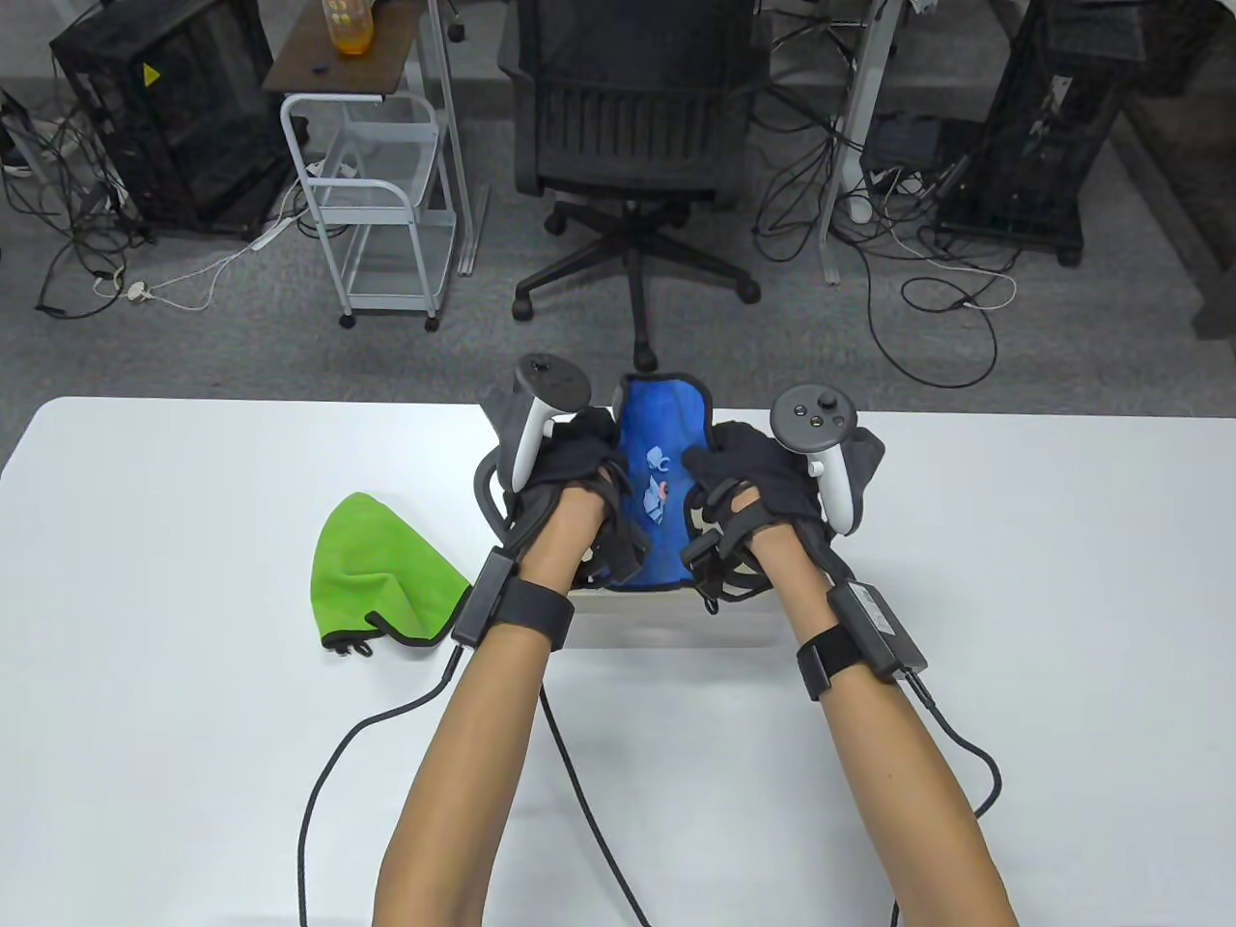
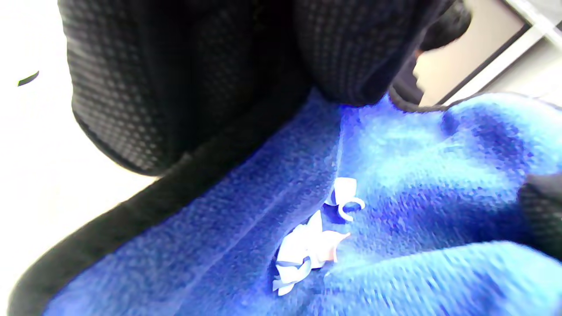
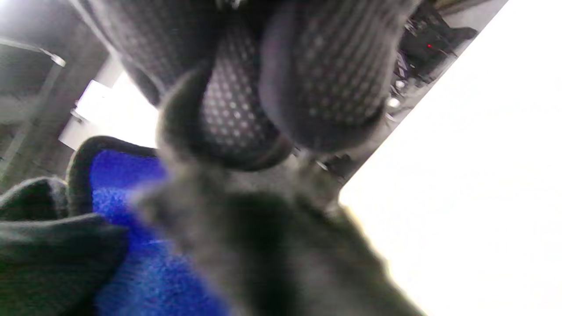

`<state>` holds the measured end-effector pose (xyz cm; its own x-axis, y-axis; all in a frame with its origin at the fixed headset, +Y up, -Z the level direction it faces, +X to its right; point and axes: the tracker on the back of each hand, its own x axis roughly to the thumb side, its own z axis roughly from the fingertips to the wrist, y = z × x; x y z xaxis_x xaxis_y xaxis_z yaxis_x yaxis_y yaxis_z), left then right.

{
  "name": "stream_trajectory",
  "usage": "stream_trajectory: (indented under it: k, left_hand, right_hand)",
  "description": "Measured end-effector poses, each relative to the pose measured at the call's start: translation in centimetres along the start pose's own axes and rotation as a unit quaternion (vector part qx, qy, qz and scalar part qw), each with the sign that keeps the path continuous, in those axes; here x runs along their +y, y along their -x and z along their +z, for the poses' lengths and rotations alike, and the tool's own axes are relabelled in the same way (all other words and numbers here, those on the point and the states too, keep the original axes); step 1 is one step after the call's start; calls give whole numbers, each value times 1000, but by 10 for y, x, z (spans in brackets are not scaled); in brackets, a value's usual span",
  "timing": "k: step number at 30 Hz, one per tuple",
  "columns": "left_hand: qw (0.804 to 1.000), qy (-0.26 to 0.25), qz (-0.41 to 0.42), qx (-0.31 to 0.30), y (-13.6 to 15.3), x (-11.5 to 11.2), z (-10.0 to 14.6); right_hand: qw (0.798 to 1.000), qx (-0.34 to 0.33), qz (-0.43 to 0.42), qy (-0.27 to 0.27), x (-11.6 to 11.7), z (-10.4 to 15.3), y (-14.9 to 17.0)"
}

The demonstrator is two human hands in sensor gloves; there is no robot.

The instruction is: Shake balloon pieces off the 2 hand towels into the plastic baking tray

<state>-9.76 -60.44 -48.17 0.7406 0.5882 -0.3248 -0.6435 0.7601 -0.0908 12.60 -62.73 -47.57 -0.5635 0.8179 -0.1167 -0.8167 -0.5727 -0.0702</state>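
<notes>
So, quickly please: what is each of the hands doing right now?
Left hand: grips the left side of the blue towel.
Right hand: grips the right side of the same towel.

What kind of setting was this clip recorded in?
Probably an office or lab workspace: a white table, a black swivel office chair on grey carpet, black computer towers and loose cables on the floor.

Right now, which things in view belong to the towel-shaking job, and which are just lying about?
Job:
- blue hand towel with dark edging, gripped by left hand and right hand
- pale balloon pieces on it
- green hand towel
- plastic baking tray

Lying about:
- black office chair
- white wire trolley
</notes>
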Motion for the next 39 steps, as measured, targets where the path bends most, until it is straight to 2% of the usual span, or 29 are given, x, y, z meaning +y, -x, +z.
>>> stream_trajectory:
  k: [4,6,9,12,15,18,25,29,32,39]
  left_hand:
    - [991,-98,64,-69,7,-4,-5]
    - [986,-122,79,-87,16,-12,-10]
    - [981,-131,96,-102,32,-30,-18]
    - [980,-139,103,-98,51,-49,-25]
    - [981,-129,110,-99,64,-61,-30]
    - [977,-120,139,-109,66,-60,-30]
    - [961,-134,189,-151,33,-17,-7]
    - [956,-115,212,-166,25,-7,1]
    - [957,-116,205,-167,33,-15,1]
    - [970,-67,201,-118,75,-61,-13]
  right_hand:
    - [994,-90,-1,65,2,-3,6]
    - [988,-119,19,94,5,-2,17]
    - [981,-135,34,132,15,-1,43]
    - [983,-115,44,134,26,0,72]
    - [983,-96,62,142,33,2,91]
    - [985,-95,47,139,32,4,92]
    - [975,-137,-4,173,-3,14,32]
    - [969,-162,-18,183,-17,22,9]
    - [968,-171,-3,181,-12,25,15]
    - [983,-114,39,136,26,24,71]
